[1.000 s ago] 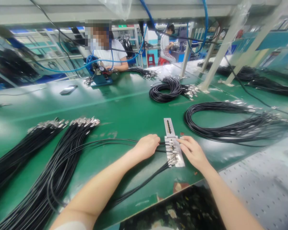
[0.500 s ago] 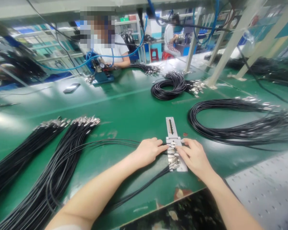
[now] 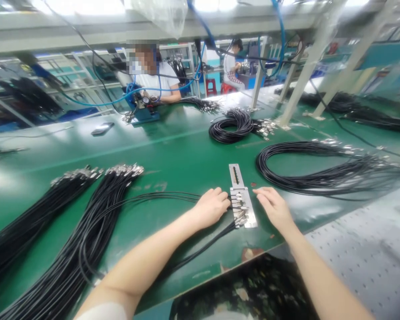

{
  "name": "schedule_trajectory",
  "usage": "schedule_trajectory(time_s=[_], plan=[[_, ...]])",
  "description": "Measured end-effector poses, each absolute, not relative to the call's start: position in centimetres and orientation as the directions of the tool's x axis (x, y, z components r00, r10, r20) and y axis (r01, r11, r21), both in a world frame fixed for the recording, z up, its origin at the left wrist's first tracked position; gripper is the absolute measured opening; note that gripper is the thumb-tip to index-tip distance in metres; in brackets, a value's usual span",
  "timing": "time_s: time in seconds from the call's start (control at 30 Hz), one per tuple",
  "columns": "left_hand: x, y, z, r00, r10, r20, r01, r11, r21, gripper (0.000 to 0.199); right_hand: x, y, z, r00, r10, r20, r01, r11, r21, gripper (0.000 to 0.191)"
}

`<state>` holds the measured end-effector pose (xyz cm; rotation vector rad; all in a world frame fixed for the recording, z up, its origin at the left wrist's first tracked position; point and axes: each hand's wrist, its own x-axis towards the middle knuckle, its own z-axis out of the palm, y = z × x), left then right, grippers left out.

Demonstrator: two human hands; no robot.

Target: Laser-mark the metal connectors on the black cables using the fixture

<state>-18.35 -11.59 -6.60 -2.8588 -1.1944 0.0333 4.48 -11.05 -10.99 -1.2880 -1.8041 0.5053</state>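
Observation:
A flat metal fixture (image 3: 251,213) lies on the green table, its slotted upper plate pointing away from me. Several black cables with silver connectors (image 3: 240,218) rest on it, their cords running off to the left. My left hand (image 3: 212,207) is at the fixture's left edge, fingers curled round the black cables (image 3: 173,195) close to their connector ends. Just right of the fixture, my right hand (image 3: 272,205) is off the metal, its thumb and fingers pressed together; whatever they hold, if anything, is too small to make out.
Two thick cable bundles (image 3: 100,222) lie at the left. A coiled bundle (image 3: 231,126) and a looped bundle (image 3: 266,166) lie beyond and to the right. A person (image 3: 166,80) sits across the table behind a blue machine (image 3: 143,111). Metal posts (image 3: 300,84) stand at the back right.
My right hand has moved off the connectors to the right of the fixture. My left hand's fingers have drawn back from the connectors to the fixture's left edge. The view has tilted up slightly.

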Motion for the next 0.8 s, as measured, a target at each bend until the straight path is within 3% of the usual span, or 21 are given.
schedule_trajectory(time_s=[0.23, 0.47, 0.67, 0.8], plan=[[-18.4, -11.3, -6.6, 0.535, 0.844, 0.022, 0.834, -0.532, 0.145, 0.017, 4.3, -11.3, -10.6, -0.116, 0.92, 0.375, 0.54, 0.375, -0.753, 0.026], [-18.3, -11.1, -7.0, 0.538, 0.842, -0.028, 0.84, -0.534, 0.095, 0.019, 4.2, -11.4, -10.6, -0.218, 0.896, 0.387, 0.592, 0.436, -0.677, 0.026], [-18.3, -11.2, -7.6, 0.562, 0.827, -0.022, 0.824, -0.558, 0.096, 0.022, 3.6, -12.0, -10.5, -0.411, 0.806, 0.427, 0.719, 0.574, -0.392, 0.027], [-18.7, -11.1, -7.6, 0.618, 0.786, -0.029, 0.784, -0.612, 0.108, 0.037, 3.2, -12.1, -10.3, -0.436, 0.765, 0.475, 0.757, 0.596, -0.265, 0.026]])
